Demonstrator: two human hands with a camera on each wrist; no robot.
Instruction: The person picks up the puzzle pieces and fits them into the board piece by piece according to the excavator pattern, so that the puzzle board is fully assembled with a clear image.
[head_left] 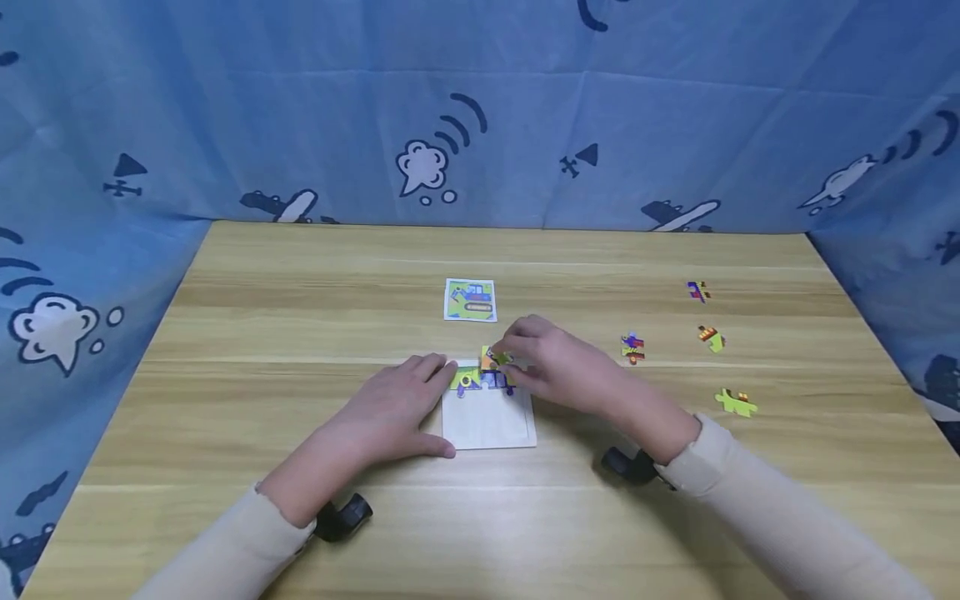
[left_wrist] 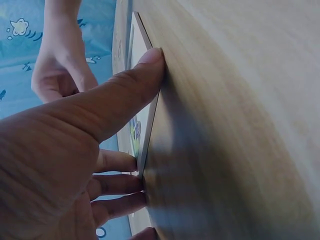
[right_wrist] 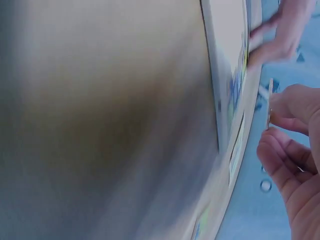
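Observation:
A white puzzle board lies on the wooden table, with joined pieces in green, yellow and purple along its far side. My left hand rests at the board's left edge, fingers extended and thumb against the rim. Between thumb and fingers, my right hand pinches a small puzzle piece, orange and green, over the board's far edge. The right wrist view shows this puzzle piece edge-on, raised above the board. The fingers partly cover its printed face.
Beyond the board lies a square picture card of a blue digger on green. Several loose pieces are scattered at the right, among them a green one and a purple-red one. A blue printed cloth hangs behind the table.

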